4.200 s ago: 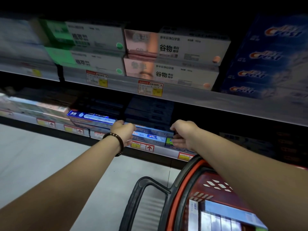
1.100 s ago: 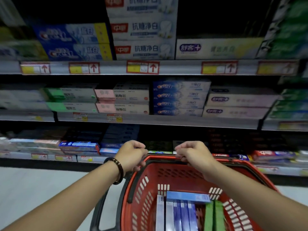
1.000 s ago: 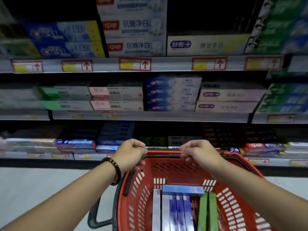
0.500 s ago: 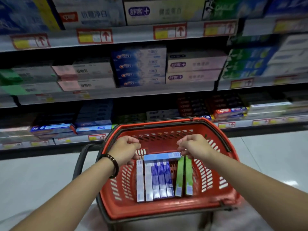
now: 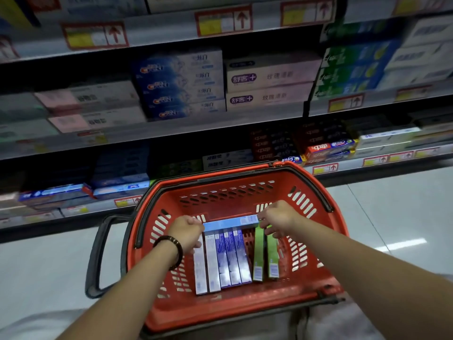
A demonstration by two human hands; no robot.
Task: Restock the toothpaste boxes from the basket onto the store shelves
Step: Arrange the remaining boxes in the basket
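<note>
Nowhere near done tbh. Found both hands down in red basket [image 5: 316,192]: left hand [image 5: 187,231] curled at end of light-blue box [image 5: 230,223], grip hidden, couldn't tell; right hand [image 5: 277,218] loose-fingered at other end. Blue-white boxes [image 5: 228,258] below left hand, green boxes [image 5: 258,253] under right. None shelved yet; shelves [image 5: 196,128] beyond both hands.

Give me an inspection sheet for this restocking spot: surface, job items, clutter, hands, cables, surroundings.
Surface: pale glossy floor.
Job's things: red basket holds seven boxes in a row; a light blue box lies across their far ends.
Clutter: nothing seen.
Hands: left hand at the light blue box's left end, right hand at its right end; grip unclear.
Cables: nothing seen.
Surroundings: stocked shelves with price tags.
</note>
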